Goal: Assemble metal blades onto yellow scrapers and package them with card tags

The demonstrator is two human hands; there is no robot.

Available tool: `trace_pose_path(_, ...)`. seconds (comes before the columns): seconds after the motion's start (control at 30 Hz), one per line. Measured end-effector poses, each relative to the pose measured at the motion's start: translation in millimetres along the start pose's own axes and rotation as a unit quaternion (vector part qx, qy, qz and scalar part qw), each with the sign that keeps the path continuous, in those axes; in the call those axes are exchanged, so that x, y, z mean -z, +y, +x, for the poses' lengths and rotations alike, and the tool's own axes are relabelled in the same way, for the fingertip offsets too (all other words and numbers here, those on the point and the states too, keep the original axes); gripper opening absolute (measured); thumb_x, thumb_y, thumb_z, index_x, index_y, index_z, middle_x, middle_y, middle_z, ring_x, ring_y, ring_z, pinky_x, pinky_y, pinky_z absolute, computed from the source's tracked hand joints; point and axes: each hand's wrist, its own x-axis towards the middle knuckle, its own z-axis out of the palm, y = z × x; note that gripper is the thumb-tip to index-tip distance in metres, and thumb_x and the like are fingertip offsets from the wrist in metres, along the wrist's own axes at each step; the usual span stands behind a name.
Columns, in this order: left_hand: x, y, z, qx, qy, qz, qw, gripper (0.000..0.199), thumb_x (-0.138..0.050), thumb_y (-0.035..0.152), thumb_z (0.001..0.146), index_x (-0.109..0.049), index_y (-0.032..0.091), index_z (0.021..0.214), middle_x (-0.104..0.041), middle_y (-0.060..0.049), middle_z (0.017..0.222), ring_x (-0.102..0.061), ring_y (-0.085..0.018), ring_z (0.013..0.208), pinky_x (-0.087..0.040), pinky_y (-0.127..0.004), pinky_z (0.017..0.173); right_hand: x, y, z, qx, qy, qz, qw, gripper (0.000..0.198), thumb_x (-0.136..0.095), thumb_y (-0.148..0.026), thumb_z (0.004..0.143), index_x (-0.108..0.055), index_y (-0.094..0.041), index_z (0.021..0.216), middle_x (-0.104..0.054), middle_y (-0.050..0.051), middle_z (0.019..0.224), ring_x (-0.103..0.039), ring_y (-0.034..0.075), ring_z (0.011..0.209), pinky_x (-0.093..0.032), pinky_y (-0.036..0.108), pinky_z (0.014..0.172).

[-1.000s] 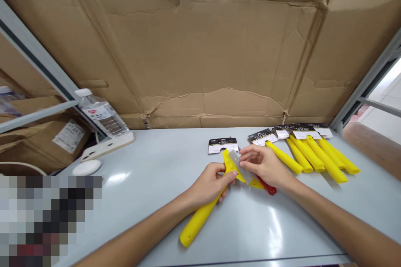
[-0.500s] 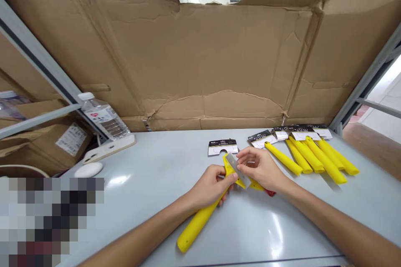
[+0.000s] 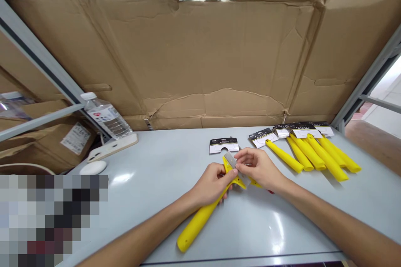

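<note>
My left hand [image 3: 213,183] is wrapped around the neck of a yellow scraper [image 3: 197,227], its long handle slanting down toward the table's front edge. A flat grey metal blade [image 3: 231,159] lies across the scraper's head under my left thumb. At the blade's right side, my right hand [image 3: 258,167] is closed, with thumb and fingertips pinching its edge. Beneath my right wrist a yellow piece [image 3: 254,183] with a small red part [image 3: 270,192] shows, mostly hidden. A black-and-white header card [image 3: 223,146] rests just behind my hands.
Several yellow handles [image 3: 327,158] with header cards [image 3: 263,137] lie at the back right. On the left are a water bottle [image 3: 108,117], a phone [image 3: 112,148] and a white oval object [image 3: 93,168]. A cardboard sheet [image 3: 203,58] walls off the back, between metal posts.
My hands stay on the scraper and blade with barely any motion. The view has shifted slightly, and less of the red part shows beneath my right wrist.
</note>
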Motion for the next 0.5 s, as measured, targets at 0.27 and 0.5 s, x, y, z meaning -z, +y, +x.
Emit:
trace_pose_path(0.27,3,4,-1,-0.004,0.001,-0.022,1.0,0.044,-0.06,0.048,0.089,-0.055,0.018,0.058,-0.053,0.0,0.05,-0.051,-0.01,0.038,-0.04,-0.02,0.036,-1,-7,-6,-0.005,-0.011,-0.022,1.0,0.042,-0.071,-0.043,0.084,-0.066,-0.015,0.114,-0.072,0.006,0.095,-0.065,0.007,0.078,-0.053,0.019,0.072)
trace_pose_path(0.5,8,6,0,0.023,0.075,-0.115,0.99,0.044,-0.056,0.046,0.093,-0.056,0.017,0.06,-0.051,0.001,0.046,-0.048,-0.01,0.035,-0.039,-0.02,0.035,15,-19,-12,-0.048,-0.105,-0.085,0.99,0.037,-0.061,-0.046,0.092,-0.067,-0.015,0.112,-0.071,0.004,0.082,-0.061,0.006,0.063,-0.051,0.02,0.066)
